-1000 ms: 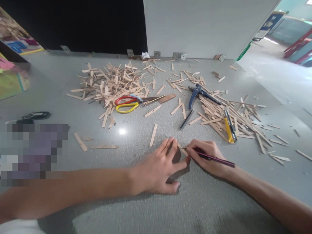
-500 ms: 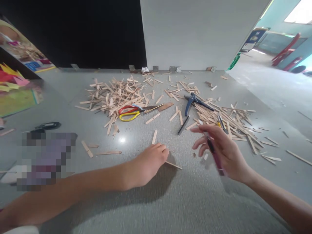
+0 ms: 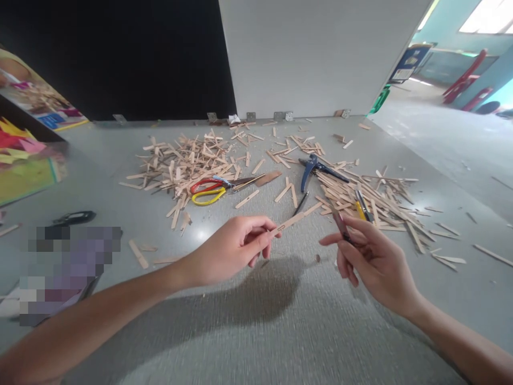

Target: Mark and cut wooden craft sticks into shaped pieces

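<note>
One left hand (image 3: 236, 248), fingers clamped on a wooden stick (image 3: 290, 222), stick just short of the blue pliers (image 3: 316, 167), gripped end hidden from me, right hand (image 3: 372, 259), fingers clamped on a slim tool (image 3: 341, 224), partly concealed

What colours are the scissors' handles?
One red handle, one yellow handle, seen best in the head view.

Held stick (image 3: 294, 220): we see pale tan wood bearing a small dark-outlined mark.
Pencil (image 3: 340, 223): dark maroon, as far as we can tell through blur.
Scissors (image 3: 228, 184): one red loop, one yellow, with a light-blue tie (image 3: 222, 179).
Hand tool (image 3: 311, 163): deep blue.
Utility knife (image 3: 363, 206): yellow and silver-grey.
Loose sticks (image 3: 200, 152): we find tan throughout, some paler.
Tabletop (image 3: 240, 350): grey, finely streaked.
Panels (image 3: 320, 53): one black, one pale grey.
</note>
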The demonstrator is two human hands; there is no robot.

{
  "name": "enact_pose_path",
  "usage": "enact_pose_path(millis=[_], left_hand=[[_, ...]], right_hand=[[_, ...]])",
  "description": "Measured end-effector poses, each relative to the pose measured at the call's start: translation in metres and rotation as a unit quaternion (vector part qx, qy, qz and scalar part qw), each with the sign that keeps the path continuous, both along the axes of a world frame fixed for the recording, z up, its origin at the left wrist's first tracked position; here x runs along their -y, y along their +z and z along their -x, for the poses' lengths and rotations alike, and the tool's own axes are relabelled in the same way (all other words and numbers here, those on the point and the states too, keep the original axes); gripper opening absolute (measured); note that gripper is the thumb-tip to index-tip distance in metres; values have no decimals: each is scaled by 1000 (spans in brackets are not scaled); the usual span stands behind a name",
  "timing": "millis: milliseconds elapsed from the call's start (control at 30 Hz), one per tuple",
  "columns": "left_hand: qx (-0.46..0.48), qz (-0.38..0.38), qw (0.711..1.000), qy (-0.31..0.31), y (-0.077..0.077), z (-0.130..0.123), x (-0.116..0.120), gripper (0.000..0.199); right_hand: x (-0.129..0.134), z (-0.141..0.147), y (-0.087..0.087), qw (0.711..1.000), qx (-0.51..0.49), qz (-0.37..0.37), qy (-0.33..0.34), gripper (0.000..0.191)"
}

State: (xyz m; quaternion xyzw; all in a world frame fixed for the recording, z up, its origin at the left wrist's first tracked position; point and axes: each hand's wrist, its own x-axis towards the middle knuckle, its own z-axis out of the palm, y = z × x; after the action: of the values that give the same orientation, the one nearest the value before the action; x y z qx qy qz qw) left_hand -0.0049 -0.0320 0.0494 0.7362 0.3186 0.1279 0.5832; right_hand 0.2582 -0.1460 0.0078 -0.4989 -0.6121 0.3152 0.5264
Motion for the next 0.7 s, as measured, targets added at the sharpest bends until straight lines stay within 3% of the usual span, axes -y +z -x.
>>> enact_pose_path(millis=[167, 300, 467, 567, 700], left_hand=[[-31, 9, 999, -8, -1, -1, 3, 31], [-89, -3, 996, -21, -11, -6, -1, 32], [-132, 36, 989, -48, -35, -13, -3, 28], [-146, 38, 986, -71, -46, -15, 1, 30], [-146, 1, 984, -98, -52, -15, 4, 32]], right_hand=[[5, -2, 3, 981, 182, -66, -7, 32], [3, -4, 4, 947, 303, -97, 43, 29], [1, -9, -10, 874, 457, -149, 77, 39], [0, -10, -17, 842, 502, -181, 85, 37], [0, -9, -19, 815, 544, -162, 118, 33]])
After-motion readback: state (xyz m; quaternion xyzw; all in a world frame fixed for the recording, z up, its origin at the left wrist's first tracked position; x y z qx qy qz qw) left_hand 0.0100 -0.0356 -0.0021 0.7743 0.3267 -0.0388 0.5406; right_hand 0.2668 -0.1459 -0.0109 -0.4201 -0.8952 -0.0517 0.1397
